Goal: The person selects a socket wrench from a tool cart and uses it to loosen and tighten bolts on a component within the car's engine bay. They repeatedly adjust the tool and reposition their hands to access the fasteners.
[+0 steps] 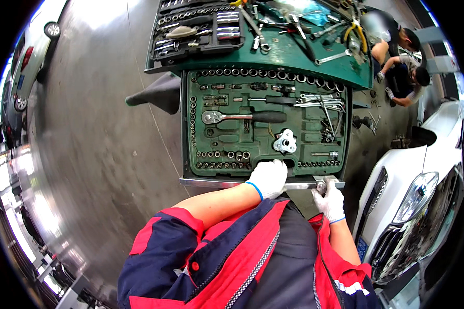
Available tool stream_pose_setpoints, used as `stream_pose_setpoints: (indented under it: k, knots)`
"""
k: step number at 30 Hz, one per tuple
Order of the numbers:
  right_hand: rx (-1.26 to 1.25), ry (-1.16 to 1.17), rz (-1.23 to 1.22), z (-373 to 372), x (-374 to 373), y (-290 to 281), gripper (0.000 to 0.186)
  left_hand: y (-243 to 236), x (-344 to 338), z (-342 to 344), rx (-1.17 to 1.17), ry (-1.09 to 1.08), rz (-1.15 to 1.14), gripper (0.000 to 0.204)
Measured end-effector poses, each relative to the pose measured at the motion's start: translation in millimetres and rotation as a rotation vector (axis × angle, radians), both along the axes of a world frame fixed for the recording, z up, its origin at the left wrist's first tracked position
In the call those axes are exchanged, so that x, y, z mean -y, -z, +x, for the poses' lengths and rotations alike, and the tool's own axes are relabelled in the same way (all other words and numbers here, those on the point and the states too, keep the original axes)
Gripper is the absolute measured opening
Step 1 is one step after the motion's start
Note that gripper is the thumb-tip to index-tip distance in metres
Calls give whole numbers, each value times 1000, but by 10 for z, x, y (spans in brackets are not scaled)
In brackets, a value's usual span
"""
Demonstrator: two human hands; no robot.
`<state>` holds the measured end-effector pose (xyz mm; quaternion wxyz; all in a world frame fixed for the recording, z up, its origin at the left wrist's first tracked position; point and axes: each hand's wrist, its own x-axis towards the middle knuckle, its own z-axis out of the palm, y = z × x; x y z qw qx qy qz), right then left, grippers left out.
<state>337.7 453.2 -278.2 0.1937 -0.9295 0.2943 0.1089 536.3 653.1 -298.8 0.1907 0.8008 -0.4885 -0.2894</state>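
Observation:
An open green socket set case sits in a pulled-out drawer. It holds rows of sockets, a large ratchet, loose spanners and a three-lobed silver tool. My gloved left hand has its fingers curled at the case's front handle recess. My gloved right hand is closed at the right end of the drawer's metal front rail, around a small silver piece that I cannot make out clearly.
Above the drawer, a green bench top carries a black socket case and scattered tools. Two people crouch at the right beside floor tools. A white car stands close at right, another at far left.

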Motion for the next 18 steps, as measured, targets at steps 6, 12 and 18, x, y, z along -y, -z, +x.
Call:
stream_pose_setpoints:
  k: [6, 12, 18]
  knots:
    - [-82, -271, -35, 306, -62, 93, 92, 172, 166, 155, -226, 52, 171, 23]
    - [-446, -367, -89, 757, -80, -17, 79, 624, 218, -122, -308, -19, 305, 28]
    - [-506, -385, -26, 910, -9, 9, 63, 435, 272, 125, -505, 60, 439, 28]
